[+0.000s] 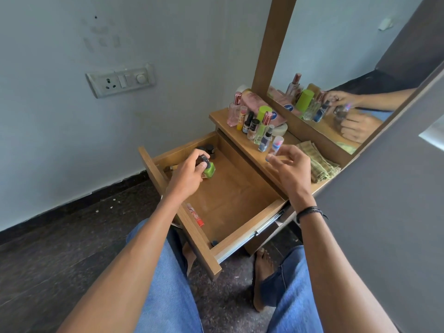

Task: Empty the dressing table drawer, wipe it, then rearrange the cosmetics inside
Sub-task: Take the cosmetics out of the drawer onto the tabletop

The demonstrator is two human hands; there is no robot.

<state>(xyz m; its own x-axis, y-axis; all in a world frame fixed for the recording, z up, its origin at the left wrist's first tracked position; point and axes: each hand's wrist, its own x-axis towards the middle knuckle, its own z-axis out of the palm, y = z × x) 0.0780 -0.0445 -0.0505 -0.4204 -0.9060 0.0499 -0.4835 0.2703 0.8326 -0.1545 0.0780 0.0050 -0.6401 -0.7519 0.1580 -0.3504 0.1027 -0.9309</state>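
Emptying nears its end: cosmetics crowd the worktop, left hand grips green nail polish in the drawer, right hand seemingly pinches a small tube.

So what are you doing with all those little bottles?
A person sits at a dressing table with its drawer pulled open. The left hand holds a green nail polish bottle inside the drawer, and the right hand pinches a little clear bottle just above the table. Lots of bottles stand up there beside a folded cloth. A red tube and some dark jars are in the drawer.
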